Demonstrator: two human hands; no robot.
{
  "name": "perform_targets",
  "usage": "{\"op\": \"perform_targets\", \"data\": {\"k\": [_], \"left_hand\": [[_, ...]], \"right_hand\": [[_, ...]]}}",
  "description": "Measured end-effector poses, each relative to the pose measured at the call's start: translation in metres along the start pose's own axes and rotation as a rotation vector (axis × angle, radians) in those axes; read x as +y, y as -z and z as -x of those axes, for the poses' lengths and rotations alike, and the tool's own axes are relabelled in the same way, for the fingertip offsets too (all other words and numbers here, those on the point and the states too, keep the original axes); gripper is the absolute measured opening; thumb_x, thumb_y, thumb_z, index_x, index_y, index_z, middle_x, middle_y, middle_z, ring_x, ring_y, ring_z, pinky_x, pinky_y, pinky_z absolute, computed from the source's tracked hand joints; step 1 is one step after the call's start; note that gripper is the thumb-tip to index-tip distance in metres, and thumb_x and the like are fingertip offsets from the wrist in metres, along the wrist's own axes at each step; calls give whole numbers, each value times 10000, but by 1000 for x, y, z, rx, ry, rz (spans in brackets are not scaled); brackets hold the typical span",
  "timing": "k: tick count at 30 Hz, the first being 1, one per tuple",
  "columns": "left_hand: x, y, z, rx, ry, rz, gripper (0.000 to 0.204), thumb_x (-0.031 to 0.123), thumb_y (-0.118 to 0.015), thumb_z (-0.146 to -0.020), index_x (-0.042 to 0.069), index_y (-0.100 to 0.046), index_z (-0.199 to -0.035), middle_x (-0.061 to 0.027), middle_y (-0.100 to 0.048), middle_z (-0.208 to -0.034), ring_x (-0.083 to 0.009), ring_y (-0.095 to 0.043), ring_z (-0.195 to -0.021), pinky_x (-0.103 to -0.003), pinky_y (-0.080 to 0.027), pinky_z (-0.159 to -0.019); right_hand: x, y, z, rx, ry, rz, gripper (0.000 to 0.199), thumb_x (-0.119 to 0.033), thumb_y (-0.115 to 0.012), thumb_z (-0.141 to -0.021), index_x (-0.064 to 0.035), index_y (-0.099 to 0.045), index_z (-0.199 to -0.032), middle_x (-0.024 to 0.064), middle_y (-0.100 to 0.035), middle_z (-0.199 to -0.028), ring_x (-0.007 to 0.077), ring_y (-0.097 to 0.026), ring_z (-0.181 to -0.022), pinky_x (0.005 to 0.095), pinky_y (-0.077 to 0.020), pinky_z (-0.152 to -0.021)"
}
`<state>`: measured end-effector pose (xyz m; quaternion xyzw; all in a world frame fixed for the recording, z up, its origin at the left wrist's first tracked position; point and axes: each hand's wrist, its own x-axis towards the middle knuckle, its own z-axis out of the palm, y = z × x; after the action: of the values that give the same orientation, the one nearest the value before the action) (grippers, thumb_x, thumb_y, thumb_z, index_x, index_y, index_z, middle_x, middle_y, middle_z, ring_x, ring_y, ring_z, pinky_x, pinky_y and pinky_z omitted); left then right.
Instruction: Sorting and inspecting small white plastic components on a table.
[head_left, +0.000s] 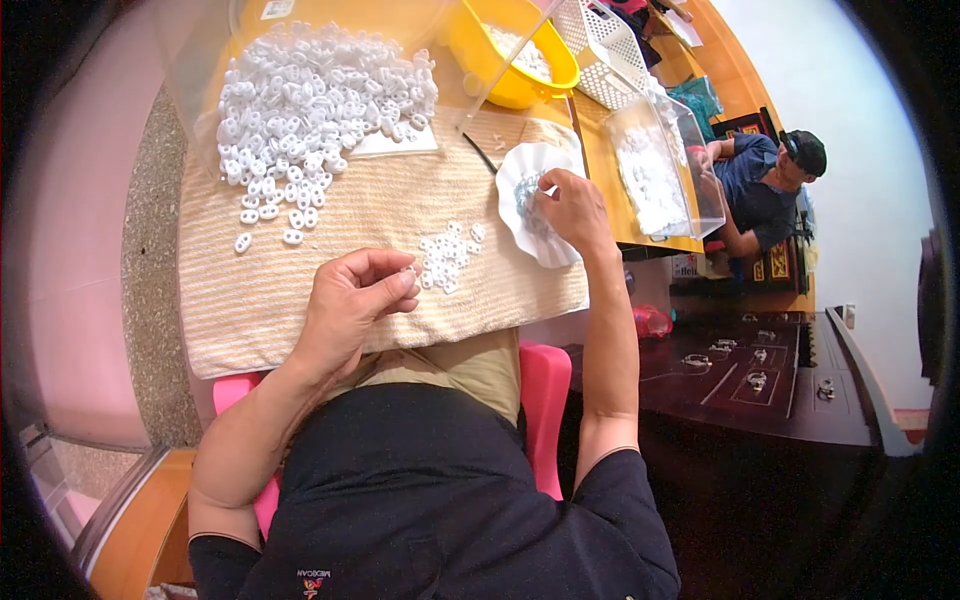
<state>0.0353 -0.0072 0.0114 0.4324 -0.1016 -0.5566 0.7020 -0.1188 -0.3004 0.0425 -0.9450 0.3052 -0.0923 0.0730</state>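
My left hand is closed in a pinch on a small white plastic piece, mostly covered by the fingertips. Just right of it lies a small cluster of white pieces with holes on the striped towel. My right hand reaches into a white fluted dish that holds small silvery or clear parts. Its thumb and fingers are drawn together among those parts; whatever they hold is too small to make out. Farther off at the left, a large heap of white two-holed plastic pieces spills onto the towel.
A dark thin tool lies left of the dish. Beyond are a yellow basin of white pieces, a white perforated basket and a clear bin of white pieces. A person in a dark cap sits at the far right.
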Motion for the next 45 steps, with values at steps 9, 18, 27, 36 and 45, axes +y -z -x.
{"op": "perform_targets", "data": {"k": [9, 18, 27, 36, 45], "left_hand": [[1, -4, 0, 17, -6, -5, 166, 67, -662, -877, -25, -646, -1014, -60, -664, -868, -94, -626, -749, -237, -548, -722], [1, -4, 0, 11, -2, -10, 164, 70, -664, -876, -26, -646, -1009, -58, -662, -859, -93, -623, -738, -233, -546, -715], [2, -3, 3, 9, 4, -21, 172, 66, -665, -873, -22, -637, -1018, -70, -666, -894, -111, -635, -758, -249, -552, -726], [-2, -1, 0, -19, 6, -18, 166, 67, -653, -883, -13, -624, -1026, -75, -666, -923, -121, -632, -785, -267, -552, -750], [-2, 0, 1, -35, -10, 16, 183, 67, -647, -887, -18, -627, -1048, -73, -675, -945, -117, -649, -813, -250, -558, -760]], "right_hand": [[-2, 2, -11, -71, -2, 24, 147, -99, -586, -790, -33, -664, -896, 191, -669, -863, 368, -640, -854, 431, -501, -771], [-4, 3, -13, -136, -46, 53, 150, -76, -617, -735, 3, -671, -850, 186, -666, -800, 342, -648, -780, 393, -504, -720], [-15, 13, 15, 29, -6, -305, 172, -60, -643, -747, 9, -694, -896, 120, -675, -747, 180, -641, -670, 284, -500, -647], [-89, 1, 49, -245, 31, -1100, 87, -29, -668, -869, 23, -651, -936, 21, -647, -840, 74, -594, -785, 214, -483, -701], [-119, -29, 63, -228, 94, -1011, 125, -80, -692, -865, -1, -672, -959, 20, -650, -807, 66, -572, -724, 220, -476, -656]]}}
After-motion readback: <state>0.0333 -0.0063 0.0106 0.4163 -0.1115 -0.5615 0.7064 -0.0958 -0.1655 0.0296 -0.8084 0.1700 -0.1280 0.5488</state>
